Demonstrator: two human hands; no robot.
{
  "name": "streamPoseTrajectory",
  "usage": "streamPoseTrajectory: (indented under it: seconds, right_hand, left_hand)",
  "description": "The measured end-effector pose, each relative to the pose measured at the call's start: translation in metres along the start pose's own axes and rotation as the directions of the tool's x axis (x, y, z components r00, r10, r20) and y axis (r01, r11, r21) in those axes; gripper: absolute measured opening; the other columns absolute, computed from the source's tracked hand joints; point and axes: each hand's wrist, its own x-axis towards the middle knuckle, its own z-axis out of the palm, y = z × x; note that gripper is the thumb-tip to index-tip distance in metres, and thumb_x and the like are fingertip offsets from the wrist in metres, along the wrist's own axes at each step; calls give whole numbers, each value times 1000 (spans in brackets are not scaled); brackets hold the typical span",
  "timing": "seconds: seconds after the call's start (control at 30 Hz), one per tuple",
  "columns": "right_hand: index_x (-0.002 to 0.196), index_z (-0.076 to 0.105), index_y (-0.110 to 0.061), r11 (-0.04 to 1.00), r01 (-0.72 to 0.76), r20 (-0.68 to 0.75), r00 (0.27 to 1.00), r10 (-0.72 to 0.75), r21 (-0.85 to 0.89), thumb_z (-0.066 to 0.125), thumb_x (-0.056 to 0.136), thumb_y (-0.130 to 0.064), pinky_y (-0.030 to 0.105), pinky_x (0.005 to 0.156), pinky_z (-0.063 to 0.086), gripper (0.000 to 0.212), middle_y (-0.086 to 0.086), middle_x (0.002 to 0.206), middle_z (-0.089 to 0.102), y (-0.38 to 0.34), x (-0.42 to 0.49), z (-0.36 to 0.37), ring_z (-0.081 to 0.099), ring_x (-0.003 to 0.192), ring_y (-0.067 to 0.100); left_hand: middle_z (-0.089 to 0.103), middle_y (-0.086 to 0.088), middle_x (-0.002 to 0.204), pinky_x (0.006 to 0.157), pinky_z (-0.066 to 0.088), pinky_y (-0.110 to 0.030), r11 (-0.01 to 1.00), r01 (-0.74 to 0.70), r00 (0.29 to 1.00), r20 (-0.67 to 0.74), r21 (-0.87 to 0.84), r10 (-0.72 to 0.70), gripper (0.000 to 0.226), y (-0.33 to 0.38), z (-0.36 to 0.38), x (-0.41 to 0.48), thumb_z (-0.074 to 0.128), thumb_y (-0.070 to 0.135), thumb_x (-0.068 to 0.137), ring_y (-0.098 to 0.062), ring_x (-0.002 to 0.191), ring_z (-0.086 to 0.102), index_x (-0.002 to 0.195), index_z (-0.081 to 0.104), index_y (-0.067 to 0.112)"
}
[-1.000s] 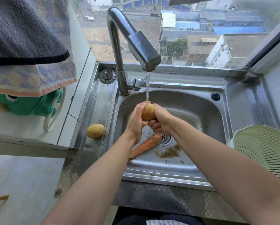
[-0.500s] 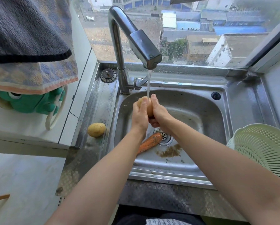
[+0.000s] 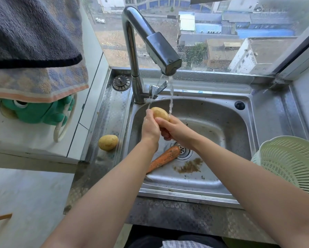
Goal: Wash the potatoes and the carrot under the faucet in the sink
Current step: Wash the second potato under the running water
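Both hands hold a yellow potato [image 3: 160, 113] over the steel sink [image 3: 221, 126], just left of the water running from the faucet [image 3: 161, 52]. My left hand [image 3: 150, 127] grips it from the left, my right hand [image 3: 173, 129] from below and the right. An orange carrot [image 3: 165, 158] lies on the sink floor beside the drain [image 3: 183, 152], partly under my left forearm. A second potato [image 3: 108, 142] rests on the steel ledge left of the basin.
A pale green colander [image 3: 291, 163] stands at the right edge of the sink. Brown dirt [image 3: 188, 166] lies near the drain. Towels [image 3: 33, 51] hang at upper left above a green frog-shaped holder [image 3: 37, 111]. A sink plug [image 3: 121, 82] sits by the faucet base.
My hands have lifted the potato higher and toward the back of the basin, turning it under the stream. The carrot and the second potato have stayed put.
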Motion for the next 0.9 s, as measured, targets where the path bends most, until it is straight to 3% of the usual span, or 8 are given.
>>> streamPoseTrajectory:
  seconds: [0.13, 0.23, 0.3, 0.4, 0.53, 0.63, 0.77, 0.9]
  right_hand:
    - [103, 52, 0, 1000, -1, -237, 972, -3, -18, 45, 98, -44, 20, 43, 34, 45, 2, 68, 45, 3, 6, 8, 40, 51, 8]
    - [74, 54, -10, 995, -96, -364, 927, 84, -14, 33, 101, -48, 23, 44, 31, 51, 0, 58, 45, 0, 7, 8, 38, 47, 10]
    - [65, 49, -14, 985, -168, -388, 911, 143, -32, 24, 104, -46, 25, 47, 31, 56, 1, 59, 46, -1, 2, 6, 38, 49, 12]
    - [72, 51, -11, 989, -143, -341, 929, 143, 24, 19, 105, -44, 24, 44, 32, 56, 5, 60, 47, 3, -3, 6, 38, 48, 12]
    - [100, 64, -12, 999, 17, -183, 983, -9, 45, 30, 102, -46, 25, 49, 37, 49, 12, 76, 53, 8, -4, 11, 43, 53, 12]
    - [95, 67, -18, 997, 55, -257, 966, -42, 46, 35, 101, -42, 22, 45, 36, 41, 3, 72, 59, 10, -7, 11, 42, 49, 8]
    - [81, 61, -10, 978, -124, -405, 896, 184, 169, 23, 102, -52, 22, 42, 31, 60, -1, 52, 45, 1, -4, 6, 37, 46, 12]
    - [101, 60, 3, 979, -119, -246, 956, 158, 167, 23, 103, -50, 24, 49, 33, 64, 9, 69, 47, 4, -5, 11, 36, 52, 10]
  left_hand:
    - [66, -8, 92, 55, 51, -24, 1000, -18, 996, 82, -21, 20, 51, -2, 0, -4, 23, 45, 103, -17, 78, 59, 100, 62, 13]
    - [64, -8, 109, 77, 50, -37, 996, -49, 986, 153, -77, 60, 31, -6, -1, -4, 37, 42, 100, -18, 92, 59, 110, 56, 20]
    - [58, -13, 119, 79, 51, -42, 994, -55, 989, 131, -100, 68, 23, -4, -1, -2, 40, 38, 100, -27, 100, 59, 112, 54, 24]
    - [54, -15, 105, 65, 50, -36, 987, 1, 997, 70, -161, 10, 22, 0, 4, -1, 37, 35, 102, -27, 87, 56, 95, 54, 22]
    - [58, -15, 98, 43, 42, -26, 971, 120, 993, 36, -205, -115, 42, -1, 9, -3, 29, 44, 101, -25, 70, 54, 114, 53, 12]
    - [59, -10, 74, 47, 34, -25, 977, 102, 990, 113, -186, -82, 37, -1, 8, -10, 32, 31, 97, -21, 58, 47, 87, 59, 7]
    - [57, -10, 100, 52, 46, -24, 997, -15, 978, 208, -75, 30, 35, -9, 8, -16, 45, 28, 97, -14, 72, 54, 130, 41, 15]
    - [55, -12, 103, 62, 49, -32, 999, -37, 995, 95, -19, 39, 42, -10, 8, -7, 49, 38, 95, -23, 83, 56, 128, 38, 15]
